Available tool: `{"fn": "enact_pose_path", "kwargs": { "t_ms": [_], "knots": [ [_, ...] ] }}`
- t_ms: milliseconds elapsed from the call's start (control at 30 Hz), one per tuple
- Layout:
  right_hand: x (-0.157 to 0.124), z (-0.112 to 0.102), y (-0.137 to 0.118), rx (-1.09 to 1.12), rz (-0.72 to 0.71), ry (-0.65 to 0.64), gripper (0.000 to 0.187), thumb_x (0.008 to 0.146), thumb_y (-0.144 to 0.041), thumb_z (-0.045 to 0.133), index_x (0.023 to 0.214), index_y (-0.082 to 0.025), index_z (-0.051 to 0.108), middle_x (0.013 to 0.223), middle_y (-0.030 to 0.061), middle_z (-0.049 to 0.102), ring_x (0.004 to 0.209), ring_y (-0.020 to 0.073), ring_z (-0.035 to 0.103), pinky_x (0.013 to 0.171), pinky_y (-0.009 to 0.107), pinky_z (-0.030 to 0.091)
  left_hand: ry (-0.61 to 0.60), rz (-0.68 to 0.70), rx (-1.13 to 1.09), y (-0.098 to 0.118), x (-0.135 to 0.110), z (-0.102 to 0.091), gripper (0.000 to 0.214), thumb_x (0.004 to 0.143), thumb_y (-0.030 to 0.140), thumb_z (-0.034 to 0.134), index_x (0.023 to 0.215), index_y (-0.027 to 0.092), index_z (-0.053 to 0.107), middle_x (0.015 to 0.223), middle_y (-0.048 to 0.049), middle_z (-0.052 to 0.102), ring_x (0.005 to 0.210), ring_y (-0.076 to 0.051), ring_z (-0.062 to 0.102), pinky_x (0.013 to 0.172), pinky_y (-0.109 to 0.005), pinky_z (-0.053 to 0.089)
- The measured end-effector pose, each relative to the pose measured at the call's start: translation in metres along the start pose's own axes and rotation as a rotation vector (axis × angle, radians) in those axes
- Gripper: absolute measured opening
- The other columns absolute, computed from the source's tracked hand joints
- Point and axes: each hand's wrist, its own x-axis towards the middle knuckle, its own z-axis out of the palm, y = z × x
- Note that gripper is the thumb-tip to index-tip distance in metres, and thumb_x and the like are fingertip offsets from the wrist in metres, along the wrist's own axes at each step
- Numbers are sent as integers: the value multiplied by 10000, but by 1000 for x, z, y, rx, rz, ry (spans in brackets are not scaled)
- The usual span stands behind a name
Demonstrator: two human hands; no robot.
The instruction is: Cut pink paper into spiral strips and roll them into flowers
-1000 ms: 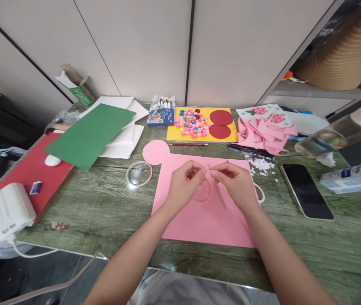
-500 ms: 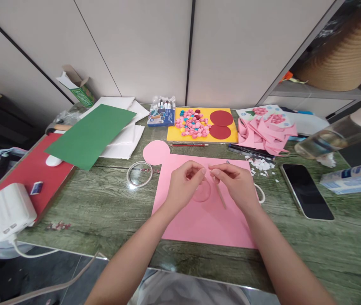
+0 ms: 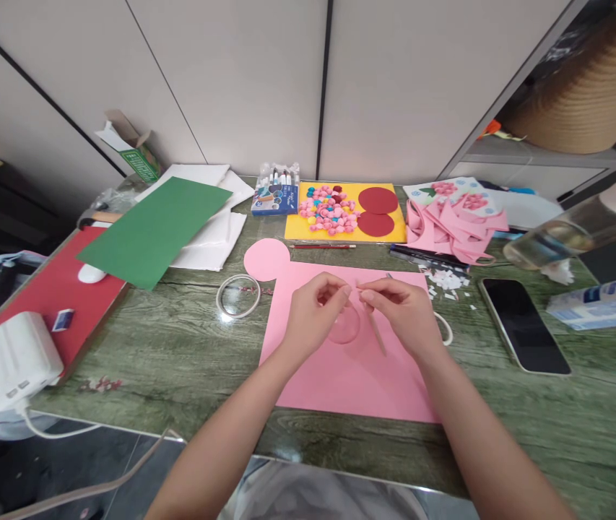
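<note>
Both my hands hover over a large pink paper sheet [image 3: 340, 375] lying on the green table [image 3: 178, 361]. My right hand [image 3: 402, 310] pinches a thin wooden stick [image 3: 377, 334] that slants down toward me. My left hand [image 3: 313, 310] is closed in a pinch at the stick's upper tip, on a small pink paper piece that I can barely see. The fingertips of the two hands almost touch. A pink paper circle [image 3: 344, 328] lies on the sheet just below them.
A tape ring [image 3: 237, 295] lies left of the sheet and a phone [image 3: 522, 325] to the right. Behind are a yellow sheet [image 3: 343, 211] with paper rolls and red discs, markers [image 3: 275, 191], pink scraps [image 3: 451, 227], green paper [image 3: 153, 227], a bottle [image 3: 578, 231].
</note>
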Motion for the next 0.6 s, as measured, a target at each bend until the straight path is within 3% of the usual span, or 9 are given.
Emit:
{"fn": "enact_pose_path", "kwargs": {
  "t_ms": [167,367,600],
  "knots": [
    [3,-8,9,81,-51,-66,193,767,-346,657,832,-184,738,692,31,679,602,139,593,621,289,497,8,-3,7,0,1,0,111,800,274,573,761,171,584,655,5,601,600,-114,569,605,-244,454],
    [2,-9,11,118,-56,-106,156,748,-305,686,848,-199,741,714,29,687,642,154,611,638,298,502,1,11,18,-1,0,0,108,811,266,562,765,170,581,662,2,607,613,-117,578,621,-250,460],
    [-1,-5,2,50,-12,-63,128,726,-272,695,819,-197,741,667,14,677,612,136,599,599,273,505,-4,18,35,-2,0,-1,109,819,267,554,775,171,581,677,0,610,624,-117,583,617,-246,459]
  ]
}}
